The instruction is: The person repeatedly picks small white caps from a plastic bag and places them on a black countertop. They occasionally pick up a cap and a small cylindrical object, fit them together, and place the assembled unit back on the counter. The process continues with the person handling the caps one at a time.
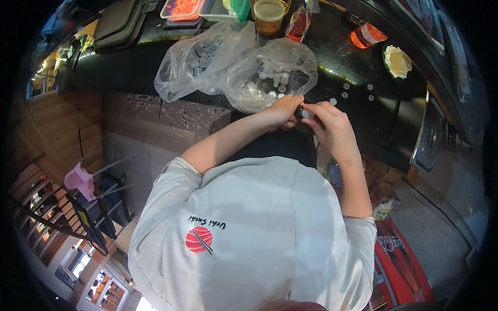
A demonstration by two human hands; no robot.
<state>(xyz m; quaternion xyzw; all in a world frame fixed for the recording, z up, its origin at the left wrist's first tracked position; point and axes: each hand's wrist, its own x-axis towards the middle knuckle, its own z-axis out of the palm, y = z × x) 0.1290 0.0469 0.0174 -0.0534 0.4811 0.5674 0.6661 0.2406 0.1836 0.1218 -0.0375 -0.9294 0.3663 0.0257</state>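
Note:
Close together at the counter's near edge, my two hands meet over a small dark container (299, 110). My left hand (282, 112) is closed around it. The fingertips of my right hand (333, 123) pinch a small whitish round cap (307, 113) against its end; whether the cap is seated cannot be made out. Just beyond my left hand lies an open clear plastic bag (301, 54) with many small round whitish caps in it. A second clear bag (176, 78), left of it, holds small translucent pieces. Several small round pieces, one a whitish cap (333, 101), lie on the counter to the right.
Along the back of the dark counter (124, 70) stand a tub of orange food (182, 7), a brown-filled container (268, 18) and a red-orange bottle (299, 26). Another orange bottle (367, 35) lies further right, near a cream flower-shaped thing (398, 62). Dark trays (116, 23) are stacked at left.

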